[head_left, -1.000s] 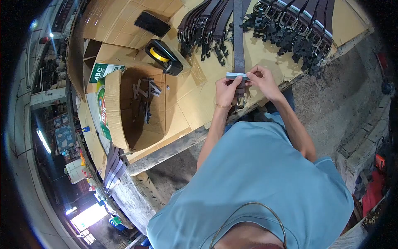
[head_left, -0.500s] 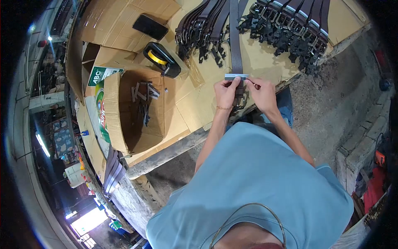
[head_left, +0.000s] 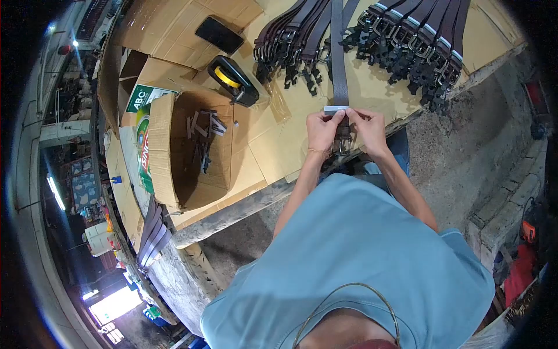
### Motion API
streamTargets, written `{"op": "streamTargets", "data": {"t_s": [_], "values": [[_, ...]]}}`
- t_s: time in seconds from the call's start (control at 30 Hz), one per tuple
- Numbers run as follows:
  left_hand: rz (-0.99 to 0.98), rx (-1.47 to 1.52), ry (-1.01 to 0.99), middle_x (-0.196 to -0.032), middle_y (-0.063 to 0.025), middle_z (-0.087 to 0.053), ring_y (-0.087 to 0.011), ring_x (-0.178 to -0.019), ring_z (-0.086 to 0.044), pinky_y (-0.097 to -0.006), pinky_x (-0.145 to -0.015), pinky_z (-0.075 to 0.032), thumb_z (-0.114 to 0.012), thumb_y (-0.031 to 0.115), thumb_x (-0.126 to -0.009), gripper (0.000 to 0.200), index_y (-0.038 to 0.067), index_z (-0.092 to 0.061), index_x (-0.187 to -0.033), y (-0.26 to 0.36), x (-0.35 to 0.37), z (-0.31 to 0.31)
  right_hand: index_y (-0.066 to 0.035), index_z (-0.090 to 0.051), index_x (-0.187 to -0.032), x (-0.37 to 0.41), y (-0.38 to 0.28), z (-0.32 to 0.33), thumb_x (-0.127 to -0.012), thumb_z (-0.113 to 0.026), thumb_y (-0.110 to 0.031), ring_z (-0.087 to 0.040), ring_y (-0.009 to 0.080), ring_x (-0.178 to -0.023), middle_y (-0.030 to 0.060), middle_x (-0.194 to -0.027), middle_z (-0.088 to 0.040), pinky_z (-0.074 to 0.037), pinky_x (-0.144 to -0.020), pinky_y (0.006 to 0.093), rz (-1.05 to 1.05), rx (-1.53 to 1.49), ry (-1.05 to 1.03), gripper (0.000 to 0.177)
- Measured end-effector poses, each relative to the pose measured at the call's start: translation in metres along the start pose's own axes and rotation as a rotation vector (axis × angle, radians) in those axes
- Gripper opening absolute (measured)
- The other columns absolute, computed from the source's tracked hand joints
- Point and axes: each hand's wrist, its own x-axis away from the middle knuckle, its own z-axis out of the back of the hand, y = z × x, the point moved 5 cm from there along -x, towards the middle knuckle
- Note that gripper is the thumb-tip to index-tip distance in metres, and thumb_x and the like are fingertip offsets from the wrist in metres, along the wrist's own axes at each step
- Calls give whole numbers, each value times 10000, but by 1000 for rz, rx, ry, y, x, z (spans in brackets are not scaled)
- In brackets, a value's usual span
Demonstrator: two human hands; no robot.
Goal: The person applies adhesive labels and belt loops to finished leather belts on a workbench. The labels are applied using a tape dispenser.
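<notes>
Left hand: your left hand (head_left: 321, 132) is pinched narrow, thumb and fingers on the left part of a pale strip (head_left: 335, 109).
Right hand: your right hand (head_left: 370, 131) is also narrow, its fingertips closed on the strip's other end, close beside the left thumb.
Strip: it lies crosswise over the belt near its buckle end; whether it is fastened, you cannot tell from here.
Belt: the dark belt (head_left: 339, 78) runs from your hands up between the two bundles, its buckle (head_left: 342, 145) just below your fingers at the worktop's edge.
Right bundle: several belts in the right bundle (head_left: 411, 43) already carry pale bands near their buckles, so that part looks done.
Left bundle: you can make out no such bands on the left bundle (head_left: 289, 38); those belts look unbanded.
Carton: the open carton (head_left: 160, 154) on the worktop (head_left: 258, 154) holds loose strips (head_left: 203, 125).
Beyond: a tape dispenser (head_left: 247, 96) sits beside the carton, with a phone (head_left: 220, 35) farther off.
</notes>
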Motion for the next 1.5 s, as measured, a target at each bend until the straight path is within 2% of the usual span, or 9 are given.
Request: {"op": "streamTargets", "data": {"t_s": [0.37,0.5,0.6,0.67,0.77,0.97,1.3,1.37,1.5], "values": [[8,99,-95,-774,-62,-647,-98,-643,-590,-237,-562,-477,-668,37,-781,131,-53,-640,-872,-9,-20,5,41,-668,-948,-5,8,2,-843,-628,-182,-494,70,-558,28,-654,-624,-400,-510,245,117,93,17,249],[-25,0,-112,-786,-56,-645,-101,-675,-590,-249,-598,-480,-667,20,-791,132,-46,-648,-904,1,-17,2,33,-652,-981,1,-7,10,-824,-648,-201,-527,92,-577,82,-706,-642,-419,-528,260,114,258,95,281],[19,55,-78,-783,-66,-646,-106,-672,-595,-241,-608,-483,-663,12,-790,129,-44,-645,-905,-3,-15,0,16,-626,-1040,5,-18,19,-808,-666,-214,-563,113,-634,127,-792,-648,-449,-572,274,302,346,221,329],[43,146,-72,-777,-60,-646,-96,-650,-591,-236,-586,-484,-667,-2,-772,123,-48,-644,-884,-8,-17,-1,19,-600,-1085,-1,-18,15,-835,-646,-193,-548,76,-720,35,-820,-624,-448,-619,238,276,278,35,331],[40,240,-108,-810,-78,-646,-122,-684,-607,-248,-623,-494,-659,-1,-788,135,-35,-634,-917,-2,-15,-5,43,-612,-988,-14,-14,14,-823,-655,-183,-580,123,-709,82,-818,-637,-468,-644,273,163,190,-118,283],[61,292,-156,-807,-56,-628,-110,-689,-592,-240,-629,-491,-654,-24,-782,124,-44,-630,-902,-5,-14,0,35,-602,-907,-31,-12,20,-853,-610,-103,-580,98,-708,36,-797,-612,-483,-642,253,157,86,-364,148],[141,478,-254,-817,-54,-613,-118,-722,-588,-243,-666,-491,-645,-9,-801,99,-27,-608,-890,-13,-14,-5,31,-575,-888,-25,-10,15,-876,-576,-69,-579,101,-713,39,-821,-601,-489,-649,238,55,-188,-457,101],[187,431,-331,-915,-128,-639,-200,-765,-634,-326,-708,-533,-606,19,-838,167,-47,-585,-990,-25,-19,-5,24,-575,-896,-25,-5,14,-879,-573,-65,-578,106,-741,37,-841,-599,-494,-670,244,22,-325,-504,91],[214,460,-314,-888,-110,-640,-184,-744,-628,-312,-683,-531,-623,30,-829,159,-36,-594,-970,-25,-16,-4,13,-569,-903,-22,-6,14,-860,-602,-79,-563,92,-754,24,-825,-597,-470,-653,231,27,-236,-464,107]]}}
